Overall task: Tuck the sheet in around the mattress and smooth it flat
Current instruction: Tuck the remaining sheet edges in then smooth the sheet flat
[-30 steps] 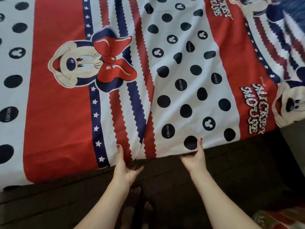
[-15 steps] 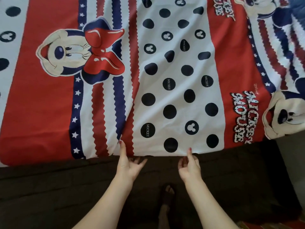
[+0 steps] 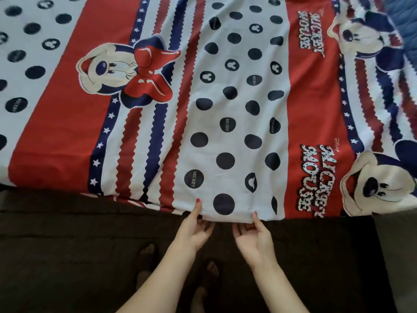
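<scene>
Your sheet [image 3: 237, 132] lies spread over the bed, its hem running left to right along the near edge, straight ahead of your hands. Left hand [image 3: 194, 229] and right hand [image 3: 253, 236] both pinch that hem, thumbs on top, close together. A ridge runs away from your left hand.

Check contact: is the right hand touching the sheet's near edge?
Touching. The head view shows the right hand with its thumb lying on top of the sheet at the near hem, fingers curled beneath the edge.
</scene>
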